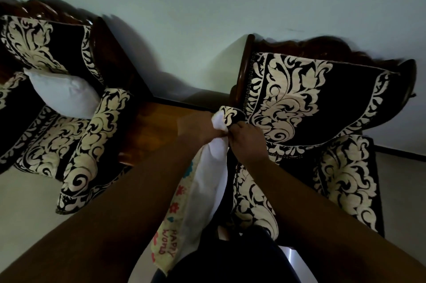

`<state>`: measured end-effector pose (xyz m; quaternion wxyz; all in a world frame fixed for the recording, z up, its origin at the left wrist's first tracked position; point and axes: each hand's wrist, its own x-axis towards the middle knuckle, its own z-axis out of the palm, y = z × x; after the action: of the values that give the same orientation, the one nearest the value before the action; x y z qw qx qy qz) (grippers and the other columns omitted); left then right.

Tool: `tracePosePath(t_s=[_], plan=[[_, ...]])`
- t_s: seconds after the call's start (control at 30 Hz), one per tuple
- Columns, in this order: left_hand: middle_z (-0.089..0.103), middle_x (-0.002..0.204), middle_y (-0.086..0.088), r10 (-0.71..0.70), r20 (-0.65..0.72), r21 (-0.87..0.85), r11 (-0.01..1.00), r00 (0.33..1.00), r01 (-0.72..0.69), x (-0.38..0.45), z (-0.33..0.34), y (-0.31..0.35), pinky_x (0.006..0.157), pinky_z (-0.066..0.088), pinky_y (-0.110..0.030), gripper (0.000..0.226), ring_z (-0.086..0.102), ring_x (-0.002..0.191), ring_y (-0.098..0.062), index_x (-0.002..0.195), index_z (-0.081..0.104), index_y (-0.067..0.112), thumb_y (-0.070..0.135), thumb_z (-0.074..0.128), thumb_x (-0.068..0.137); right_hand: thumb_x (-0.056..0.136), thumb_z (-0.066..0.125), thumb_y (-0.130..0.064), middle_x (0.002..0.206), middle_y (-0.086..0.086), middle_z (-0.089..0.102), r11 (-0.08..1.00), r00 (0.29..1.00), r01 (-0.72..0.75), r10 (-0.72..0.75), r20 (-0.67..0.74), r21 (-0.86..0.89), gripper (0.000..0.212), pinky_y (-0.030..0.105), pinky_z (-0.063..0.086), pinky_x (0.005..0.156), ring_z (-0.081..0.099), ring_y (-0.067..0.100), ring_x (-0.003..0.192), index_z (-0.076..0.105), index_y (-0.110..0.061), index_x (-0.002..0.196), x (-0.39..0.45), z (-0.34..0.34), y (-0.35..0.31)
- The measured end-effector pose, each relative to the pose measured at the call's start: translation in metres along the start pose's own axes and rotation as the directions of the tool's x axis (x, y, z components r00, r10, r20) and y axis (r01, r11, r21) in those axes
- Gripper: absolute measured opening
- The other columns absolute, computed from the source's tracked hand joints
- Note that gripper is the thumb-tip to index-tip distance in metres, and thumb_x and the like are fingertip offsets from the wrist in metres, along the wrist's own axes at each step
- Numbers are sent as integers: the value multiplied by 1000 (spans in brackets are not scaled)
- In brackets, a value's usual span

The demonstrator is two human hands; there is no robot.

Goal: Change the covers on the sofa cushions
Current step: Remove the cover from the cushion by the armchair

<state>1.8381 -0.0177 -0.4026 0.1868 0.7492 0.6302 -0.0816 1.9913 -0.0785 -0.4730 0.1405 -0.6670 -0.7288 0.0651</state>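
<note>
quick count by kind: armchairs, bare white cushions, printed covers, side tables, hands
armchairs: 2, left and right
bare white cushions: 2, one on the left chair, one in the hands
printed covers: 1, pale with flowers
side tables: 1
hands: 2, left hand, right hand
total: 8

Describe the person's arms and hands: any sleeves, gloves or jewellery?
Both forearms are bare as far as the frame shows, no sleeves in sight. The left hand and right hand are bare, no gloves. I can see no watch, bracelet or ring, though the picture is dim.
</note>
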Motion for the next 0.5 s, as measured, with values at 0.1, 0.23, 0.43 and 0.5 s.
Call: tracePosePath(t_s=[0.1,0.23,0.43,0.5], plan=[[70,109,-5,29,-22,160,987,999,-25,7,4,5,77,46,-35,37,67,100,-27,114,68,19,48,56,94,91,60,-27,73,1,62,999,1000,18,-19,23,42,17,32,44,62,61,24,64,66,-18,78,5,7,1],[71,108,-4,83,-38,232,970,996,-72,16,16,7,85,49,-38,43,65,100,-27,111,69,22,55,48,93,91,51,-29,67,1,59,987,1000,-2,5,-18,160,26,39,48,58,57,25,58,66,-16,73,3,19,-1],[66,115,-2,14,242,-14,1000,970,-12,40,13,-3,95,49,-39,60,61,108,-23,123,63,18,66,53,89,89,63,-25,78,2,65,993,999,-1,6,-37,119,14,36,47,63,61,26,64,72,-16,91,2,14,5],[63,113,1,18,258,-65,998,966,-1,41,23,-7,95,45,-32,46,59,108,-17,124,63,18,53,58,95,89,65,-25,76,2,64,992,999,-16,19,-27,129,11,36,46,64,60,27,63,70,-16,83,4,15,6]])
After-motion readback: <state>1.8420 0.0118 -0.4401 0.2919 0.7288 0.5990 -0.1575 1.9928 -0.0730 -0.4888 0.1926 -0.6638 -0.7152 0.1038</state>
